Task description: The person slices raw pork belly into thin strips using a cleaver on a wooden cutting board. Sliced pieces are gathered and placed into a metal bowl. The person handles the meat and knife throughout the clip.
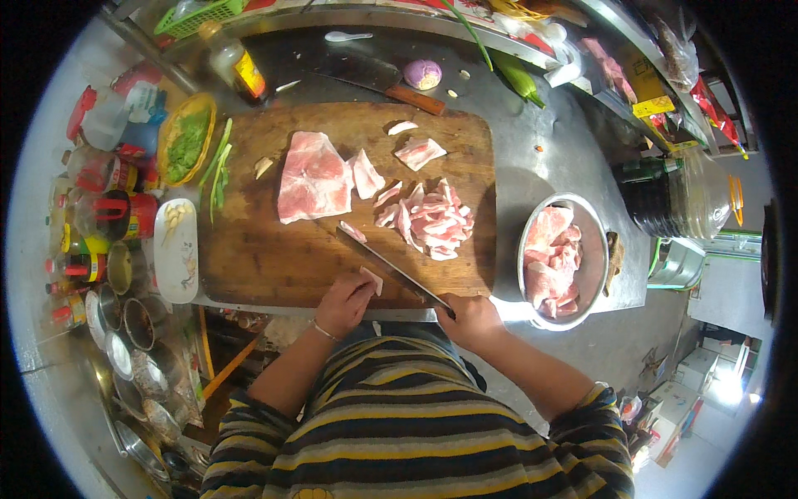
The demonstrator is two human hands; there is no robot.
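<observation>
My right hand [471, 318] grips the handle of a cleaver [393, 268], whose blade points up and left over the wooden cutting board [249, 262]. Near the board's front edge, my left hand [346, 302] holds a small slice of raw meat [372, 280]. A thin strip of meat [353, 231] lies beside the blade's far end. Beyond it rests a large slab of raw meat [315, 178] with a smaller chunk [366, 174] at its right. A pile of sliced meat [436, 218] sits on the right of the board, and another piece [420, 153] lies behind it.
A metal bowl of raw meat [552, 262] stands right of the board. Behind the board are a second cleaver [414, 98], a purple onion [423, 74] and a sauce bottle [240, 68]. Scallions [219, 174], a yellow basket of greens [187, 140] and a white dish with garlic [176, 268] are at left.
</observation>
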